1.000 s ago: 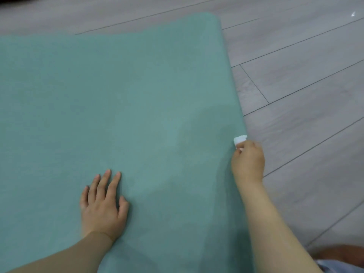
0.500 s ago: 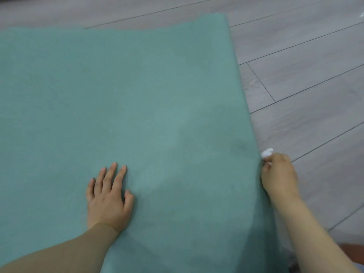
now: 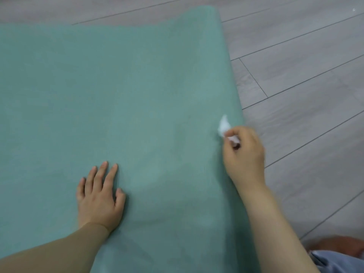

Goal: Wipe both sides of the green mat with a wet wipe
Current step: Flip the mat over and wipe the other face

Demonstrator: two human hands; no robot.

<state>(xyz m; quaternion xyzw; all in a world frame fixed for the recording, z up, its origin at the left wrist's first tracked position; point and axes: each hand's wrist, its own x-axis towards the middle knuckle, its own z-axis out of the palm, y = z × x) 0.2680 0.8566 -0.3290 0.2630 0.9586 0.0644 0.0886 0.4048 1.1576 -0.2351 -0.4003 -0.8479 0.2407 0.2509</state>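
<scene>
The green mat (image 3: 118, 95) lies spread over the floor and fills most of the head view. My left hand (image 3: 99, 198) presses flat on it near the lower middle, fingers straight and slightly spread. My right hand (image 3: 243, 154) is at the mat's right edge with its fingers curled round a small crumpled white wet wipe (image 3: 223, 126), which sticks out above the knuckles and lies against the mat just inside the edge.
Grey wood-plank floor (image 3: 305, 75) runs along the right side and behind the mat. At the bottom right corner, my knee and a bit of grey-blue clothing (image 3: 338, 259) sit just beside the mat.
My right hand with the wipe slid out to the mat's right edge, then came back up and inward onto the mat. My left hand stayed pressed in place.
</scene>
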